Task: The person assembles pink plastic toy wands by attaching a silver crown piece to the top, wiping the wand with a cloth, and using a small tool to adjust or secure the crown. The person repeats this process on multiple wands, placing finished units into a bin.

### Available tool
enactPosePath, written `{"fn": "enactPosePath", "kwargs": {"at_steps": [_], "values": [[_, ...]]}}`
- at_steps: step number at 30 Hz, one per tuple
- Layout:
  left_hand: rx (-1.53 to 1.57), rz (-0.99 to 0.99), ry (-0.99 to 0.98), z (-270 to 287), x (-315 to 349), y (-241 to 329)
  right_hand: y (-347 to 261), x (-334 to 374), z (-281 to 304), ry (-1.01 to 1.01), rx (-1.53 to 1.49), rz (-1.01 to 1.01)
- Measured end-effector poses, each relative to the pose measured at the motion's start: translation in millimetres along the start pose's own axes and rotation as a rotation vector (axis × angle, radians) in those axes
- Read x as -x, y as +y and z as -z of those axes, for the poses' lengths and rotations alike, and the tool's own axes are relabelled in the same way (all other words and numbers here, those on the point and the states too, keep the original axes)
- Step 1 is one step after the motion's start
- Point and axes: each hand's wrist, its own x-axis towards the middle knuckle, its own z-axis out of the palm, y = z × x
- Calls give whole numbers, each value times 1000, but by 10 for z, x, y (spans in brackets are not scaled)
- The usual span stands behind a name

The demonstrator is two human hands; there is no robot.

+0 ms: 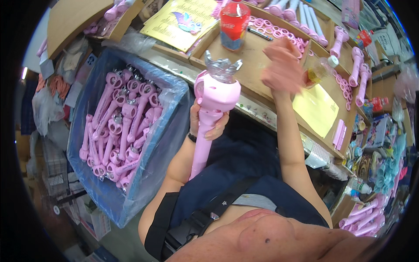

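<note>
The left hand (pixel 215 130) is closing its fingers around the upper handle of a pink wand (pixel 201 150), just below the bulbous head, and the wand is standing nearly upright over the person's lap, in front of the table's near edge (pixel 257 112). A silvery crown piece (pixel 221 70) is topping the head. The right hand (pixel 283 70) is hovering over the cardboard tray (pixel 255 81), too blurred to tell whether its fingers are gripping anything.

The weight is probably sitting high, so a loosening grip could be letting the wand tip or slide down. The crown could be working free under a knock if it is seating loosely (its joint is not showing clearly). The right hand is hanging close beside a white-capped bottle (pixel 321 72), so a careless sweep could be toppling it onto the yellow sheet (pixel 318 109).

In the tray, a red-labelled bottle (pixel 235 26) is standing near a dark pen (pixel 260 34), and pink rings (pixel 275 29) are lying along the far side. To the left, a bin with a blue liner (pixel 174 98) is holding a heap of crowned pink wands (pixel 128 120). Beyond it an open carton (pixel 74 26) is leaning in, while more pink handles (pixel 364 216) are crowding a box at lower right
</note>
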Motion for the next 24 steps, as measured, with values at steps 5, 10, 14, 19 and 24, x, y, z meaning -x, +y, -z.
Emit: {"fn": "enactPosePath", "kwargs": {"at_steps": [5, 10, 14, 19, 24], "values": [[-549, -213, 422, -157, 75, 132, -158, 380, 94, -116, 101, 185], [-1088, -206, 543, -296, 49, 112, -714, 998, 138, -398, -1222, -139], [-852, -208, 358, -397, -59, 53, -679, 853, 137, -571, -1200, -23], [-767, -206, 414, -308, -84, 270, -118, 44, 103, -516, -498, 199], [-202, -66, 242, -152, 85, 448, 924, -707, -164, -242, 878, 314]]}}
